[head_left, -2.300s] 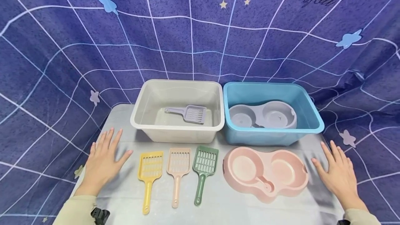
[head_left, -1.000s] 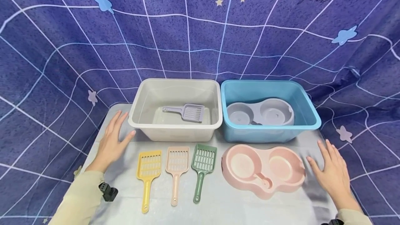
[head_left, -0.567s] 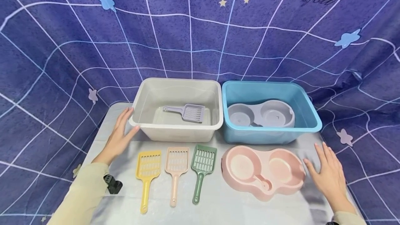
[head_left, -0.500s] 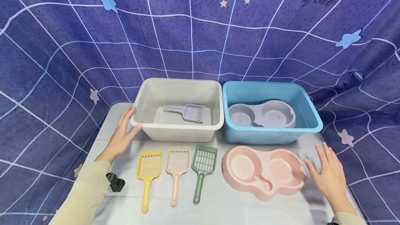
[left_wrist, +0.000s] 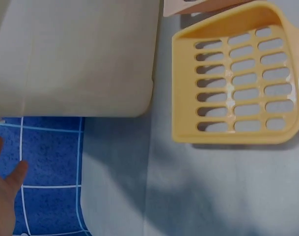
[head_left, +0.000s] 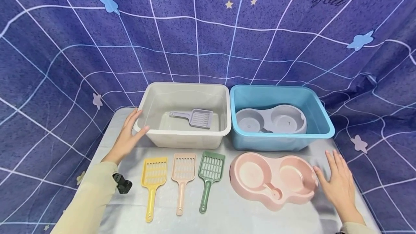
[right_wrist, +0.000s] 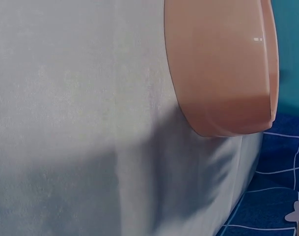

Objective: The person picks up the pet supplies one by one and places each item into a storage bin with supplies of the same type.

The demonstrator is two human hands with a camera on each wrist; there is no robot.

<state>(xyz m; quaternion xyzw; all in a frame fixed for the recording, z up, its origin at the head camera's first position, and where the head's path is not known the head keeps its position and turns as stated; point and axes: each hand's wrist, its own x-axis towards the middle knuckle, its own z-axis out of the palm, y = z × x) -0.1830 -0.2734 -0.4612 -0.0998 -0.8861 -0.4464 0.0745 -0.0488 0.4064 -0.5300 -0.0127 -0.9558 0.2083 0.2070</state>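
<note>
At the left front corner of an off-white litter box is my left hand, its fingers extended over the rim and its thumb apart from them. Whether the fingertips touch the rim cannot be told. A lavender litter scoop lies inside that box. My right hand hovers with spread fingers by the right end of a pink double pet bowl; its thumb reaches the bowl's edge, contact unclear. In the left wrist view the yellow litter scoop lies near the box, and part of the left hand shows.
A blue litter box holding a lavender double bowl stands right of the off-white one. In front lie a peach scoop and a green scoop. A purple patterned cloth hangs behind the table.
My left hand has moved forward and right from the table's left side to the off-white box's corner. My right hand has moved slightly left, closer to the pink bowl.
</note>
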